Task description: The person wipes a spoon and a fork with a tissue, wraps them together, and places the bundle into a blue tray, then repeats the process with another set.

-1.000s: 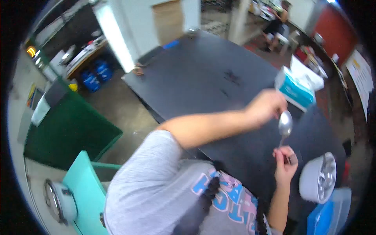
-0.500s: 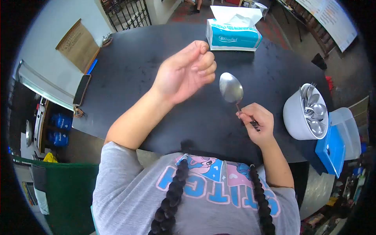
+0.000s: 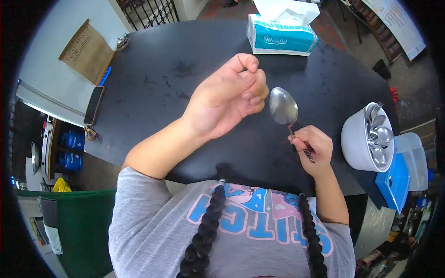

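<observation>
— Where's the spoon?

— Centre-right of the frame, above the black desk. The right hand has its grip clamped on the handle, low down, with the bowl pointing up the frame.

— And the other hand?

— The left hand hangs just beside the bowl, to its left, fingers curled in loosely. Whether a fingertip touches the metal I can't tell from here; the knuckles hide it. It holds nothing that I can see.

— What's around them?

— A tissue box at the top of the frame, a white bowl of cutlery at the right edge, a blue lid below it, and a phone at the desk's left edge.

— How would you handle that spoon well?

— I'd judge the low hold leaves the bowl end free to wobble. Sliding the right grip a little up the handle would steady it, and the left fingers should meet the bowl flat rather than with the nails, so it doesn't twist or slip.
</observation>
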Demonstrator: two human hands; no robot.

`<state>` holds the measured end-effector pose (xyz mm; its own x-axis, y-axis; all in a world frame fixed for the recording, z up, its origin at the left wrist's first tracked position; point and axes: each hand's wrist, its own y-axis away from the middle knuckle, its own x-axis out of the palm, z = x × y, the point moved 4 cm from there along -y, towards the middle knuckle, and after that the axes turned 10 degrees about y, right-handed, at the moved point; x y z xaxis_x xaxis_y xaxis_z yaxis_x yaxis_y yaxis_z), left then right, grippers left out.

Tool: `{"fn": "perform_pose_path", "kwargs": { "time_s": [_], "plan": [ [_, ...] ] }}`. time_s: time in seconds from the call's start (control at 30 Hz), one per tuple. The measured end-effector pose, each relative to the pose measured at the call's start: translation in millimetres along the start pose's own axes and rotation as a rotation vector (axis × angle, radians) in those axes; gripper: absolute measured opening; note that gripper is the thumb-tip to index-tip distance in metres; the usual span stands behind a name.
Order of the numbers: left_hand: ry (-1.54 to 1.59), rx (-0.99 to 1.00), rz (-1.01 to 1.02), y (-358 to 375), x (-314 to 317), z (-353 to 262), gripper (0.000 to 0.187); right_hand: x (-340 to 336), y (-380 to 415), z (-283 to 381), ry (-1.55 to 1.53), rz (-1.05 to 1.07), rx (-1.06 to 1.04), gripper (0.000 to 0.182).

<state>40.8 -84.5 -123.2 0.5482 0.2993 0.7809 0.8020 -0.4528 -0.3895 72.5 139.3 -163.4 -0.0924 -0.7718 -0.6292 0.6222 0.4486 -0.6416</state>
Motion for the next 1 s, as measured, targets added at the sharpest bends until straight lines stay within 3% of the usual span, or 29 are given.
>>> {"fn": "perform_pose_path", "kwargs": {
  "time_s": [0.5,0.6,1.0],
  "plan": [
    [-0.147,0.011,-0.073,1.6,-2.1,-0.2,0.018,-1.6,1.3,-4.6,-0.019,-0.024,-0.008,0.008],
    [-0.3,0.04,-0.093,-0.3,-7.2,5.3,0.016,-3.6,1.6,-4.2,-0.031,0.004,0.016,0.008],
    [0.073,0.002,-0.111,-2.9,-7.2,4.6,0.014,-4.5,2.3,-7.0,0.011,-0.006,-0.009,0.009]
  ]
}}
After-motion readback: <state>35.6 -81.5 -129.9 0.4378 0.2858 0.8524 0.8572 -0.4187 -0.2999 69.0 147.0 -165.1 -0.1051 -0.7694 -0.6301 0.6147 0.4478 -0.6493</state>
